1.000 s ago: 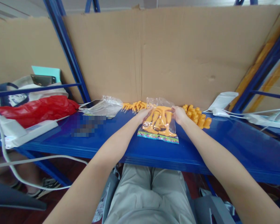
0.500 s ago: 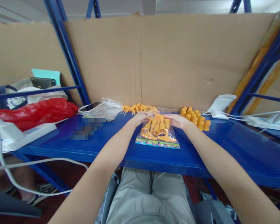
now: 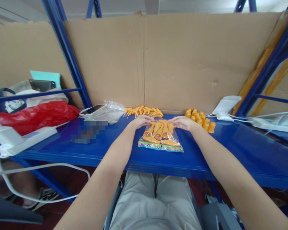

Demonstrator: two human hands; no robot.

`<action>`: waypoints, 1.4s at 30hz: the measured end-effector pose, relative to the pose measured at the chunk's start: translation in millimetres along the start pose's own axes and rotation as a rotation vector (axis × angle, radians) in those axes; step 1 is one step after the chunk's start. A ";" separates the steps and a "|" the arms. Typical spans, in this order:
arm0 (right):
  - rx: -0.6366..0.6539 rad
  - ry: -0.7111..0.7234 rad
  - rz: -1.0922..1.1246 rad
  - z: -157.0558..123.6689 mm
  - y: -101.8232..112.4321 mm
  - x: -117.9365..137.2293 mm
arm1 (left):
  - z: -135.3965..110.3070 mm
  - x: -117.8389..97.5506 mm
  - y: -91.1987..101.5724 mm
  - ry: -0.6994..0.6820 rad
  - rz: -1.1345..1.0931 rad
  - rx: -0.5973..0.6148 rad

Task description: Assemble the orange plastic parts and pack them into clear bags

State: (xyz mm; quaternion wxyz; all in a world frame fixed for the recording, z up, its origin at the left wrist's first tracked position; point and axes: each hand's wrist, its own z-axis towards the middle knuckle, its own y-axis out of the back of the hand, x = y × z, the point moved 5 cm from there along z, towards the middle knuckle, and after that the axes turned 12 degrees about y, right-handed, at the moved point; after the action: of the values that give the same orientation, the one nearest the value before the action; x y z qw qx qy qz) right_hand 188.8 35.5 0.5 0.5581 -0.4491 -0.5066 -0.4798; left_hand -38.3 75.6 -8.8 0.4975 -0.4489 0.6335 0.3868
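Note:
A clear plastic bag (image 3: 161, 137) with orange plastic parts inside and a colourful strip along its near edge lies on the blue shelf (image 3: 230, 150). My left hand (image 3: 142, 121) presses on the bag's far left end, fingers closed over the opening. My right hand (image 3: 182, 122) does the same on the far right end. The two hands nearly meet over the bag's top.
Loose orange pieces lie behind the bag: a thin pile (image 3: 144, 111) at left, stubby ones (image 3: 201, 120) at right. A phone in clear wrap (image 3: 103, 110), a red bag (image 3: 36, 114), white cables and a cardboard back wall (image 3: 177, 60) surround the spot. Another person's leg and shoe show at lower left.
The bag's top has been folded down flat onto the shelf. Both hands came closer together over the bag's far end.

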 end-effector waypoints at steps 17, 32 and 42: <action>-0.098 0.384 -0.476 18.3 12.0 3.7 | 10.2 -9.1 -4.5 -0.284 0.311 -0.235; 0.014 0.602 -1.110 9.6 2.0 22.9 | 9.3 -10.5 -3.6 -0.316 0.364 -0.174; -0.042 0.486 -1.371 3.8 -1.7 24.1 | 12.2 -9.2 -7.4 -0.309 0.468 -0.226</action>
State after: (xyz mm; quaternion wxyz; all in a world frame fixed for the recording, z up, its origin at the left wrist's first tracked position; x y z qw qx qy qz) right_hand 187.3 37.1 24.9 0.2201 0.0778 -0.5264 -0.8175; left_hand -26.9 86.6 -2.6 0.4322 -0.2790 0.5897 0.6227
